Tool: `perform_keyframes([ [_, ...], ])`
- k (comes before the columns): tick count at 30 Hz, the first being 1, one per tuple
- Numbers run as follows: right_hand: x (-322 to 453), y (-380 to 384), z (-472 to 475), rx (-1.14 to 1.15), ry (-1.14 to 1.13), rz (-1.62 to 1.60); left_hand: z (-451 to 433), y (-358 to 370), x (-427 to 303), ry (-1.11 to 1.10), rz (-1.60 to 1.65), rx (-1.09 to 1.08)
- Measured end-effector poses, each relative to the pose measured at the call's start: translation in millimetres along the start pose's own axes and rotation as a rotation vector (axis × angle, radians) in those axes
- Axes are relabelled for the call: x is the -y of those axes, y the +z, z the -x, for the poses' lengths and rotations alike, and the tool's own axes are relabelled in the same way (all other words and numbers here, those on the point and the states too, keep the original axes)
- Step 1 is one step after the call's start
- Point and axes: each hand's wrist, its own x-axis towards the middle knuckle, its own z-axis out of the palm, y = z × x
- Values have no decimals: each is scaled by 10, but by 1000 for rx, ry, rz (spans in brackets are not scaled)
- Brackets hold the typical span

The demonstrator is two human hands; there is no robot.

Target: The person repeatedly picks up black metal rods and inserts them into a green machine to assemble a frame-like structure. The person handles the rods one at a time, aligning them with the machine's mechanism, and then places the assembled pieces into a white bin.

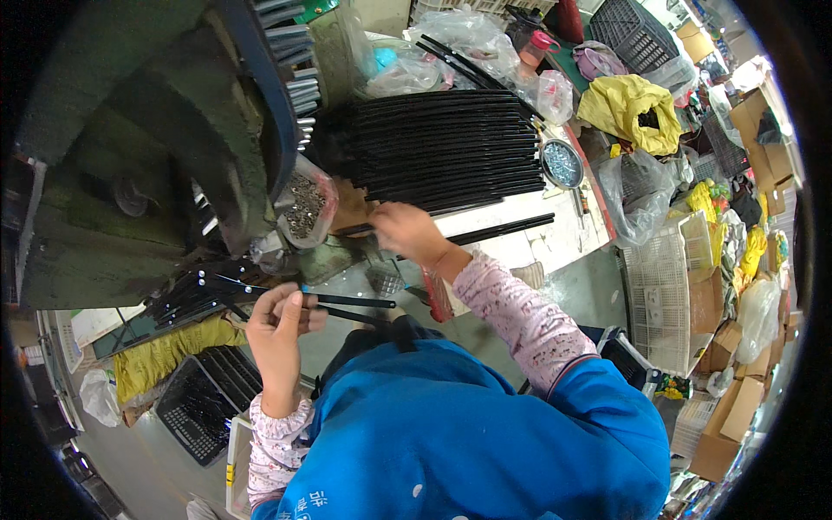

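My left hand [281, 320] is curled around a slim black tube [357, 301] beside the green machine. A second black tube [354, 316] runs just below it, toward my lap. My right hand [409, 233], somewhat blurred, is over the near left corner of the white worktable [569, 240], by a piece of brown cardboard [350, 198]. A short dark piece [354, 229] shows at its fingertips; whether they grip it is unclear. A pair of black tubes [507, 227] lies on the table just beyond my right wrist. Farther back is a wide row of black tubes [448, 146].
A large green machine [149, 195] fills the left. Against it sits a plastic tub of small metal parts [305, 205]. A metal bowl of small fasteners [563, 164] rests at the table's right. Black tubes with shiny rivets [185, 292] lie left; a black crate [201, 403] is on the floor.
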Motion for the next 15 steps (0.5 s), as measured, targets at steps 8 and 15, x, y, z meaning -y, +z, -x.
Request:
perform_keyframes([
  [8, 1043, -440, -982, -40, -198, -277, -177, -302, -35, 247, 330, -192],
  [15, 1090, -232, -1030, -158, -112, -328, -232, -710, -29, 246, 466, -324],
])
